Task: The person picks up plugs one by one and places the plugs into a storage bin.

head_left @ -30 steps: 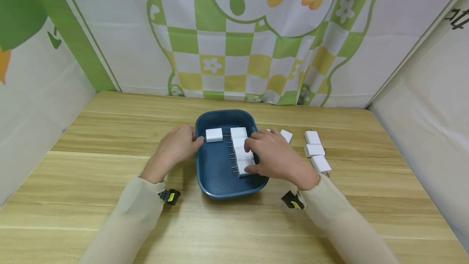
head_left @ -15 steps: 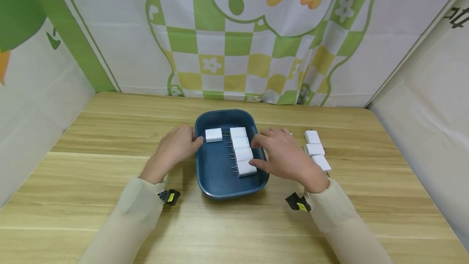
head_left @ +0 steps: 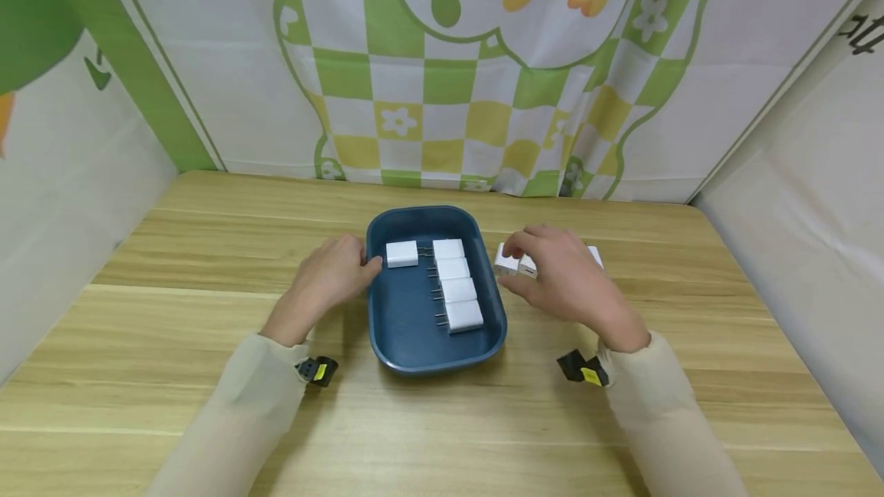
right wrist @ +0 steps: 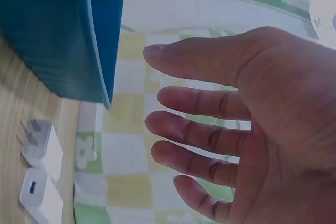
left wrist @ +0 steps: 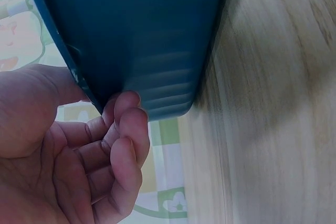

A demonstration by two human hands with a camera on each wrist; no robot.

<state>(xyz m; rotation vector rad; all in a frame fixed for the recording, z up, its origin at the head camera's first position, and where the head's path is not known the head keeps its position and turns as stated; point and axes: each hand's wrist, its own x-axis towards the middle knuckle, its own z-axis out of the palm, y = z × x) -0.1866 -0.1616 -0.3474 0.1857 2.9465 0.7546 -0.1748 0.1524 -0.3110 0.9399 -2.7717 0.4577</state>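
Dark blue plastic bin [head_left: 400, 336] stands on the table. My left hand [head_left: 330, 282] pinches its left rim, thumb on the inside and fingers curled against the outer wall, as the left wrist view also shows. Inside lie several white USB wall chargers; a column of them [head_left: 457, 290] runs along the right side, prongs leftward, and a single charger [head_left: 402, 254] sits at upper left. My right hand [head_left: 569, 274] hovers right of the bin, fingers spread and holding nothing. Below it are two chargers on the table, one with prongs showing [right wrist: 50, 148], one with its USB port visible [right wrist: 42, 195].
Further white chargers [head_left: 595, 255] on the table are mostly hidden behind the right hand. A checked, flower-printed curtain [head_left: 449, 98] hangs at the table's back edge, with white fabric walls on both sides. The wooden table [head_left: 207, 251] extends around the bin.
My right hand has moved from above the chargers in the bin out over its right rim to those on the table. The left hand stays on the rim.
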